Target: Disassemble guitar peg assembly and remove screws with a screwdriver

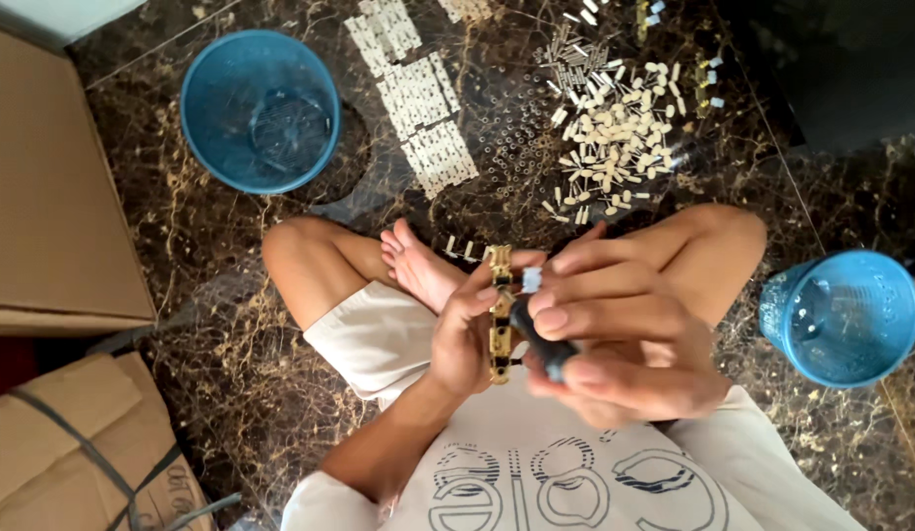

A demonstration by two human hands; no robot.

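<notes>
I sit cross-legged on a dark marble floor (231, 393). My left hand (464, 339) grips a narrow brass-coloured metal strip (500, 344) held upright in front of my lap. My right hand (619, 339) is closed around a black-handled tool (546, 349) pressed against the strip, with a small silver piece (532, 279) pinched at my fingertips near the strip's top. Both hands touch the strip close together.
A pile of small cream plastic pegs (615, 138), metal pins (573, 54) and tiny rings (516, 133) lies ahead. Rows of white strips (423, 98) lie beside them. Blue tubs stand at upper left (259, 108) and right (841, 315). Cardboard boxes (44, 197) stand at the left.
</notes>
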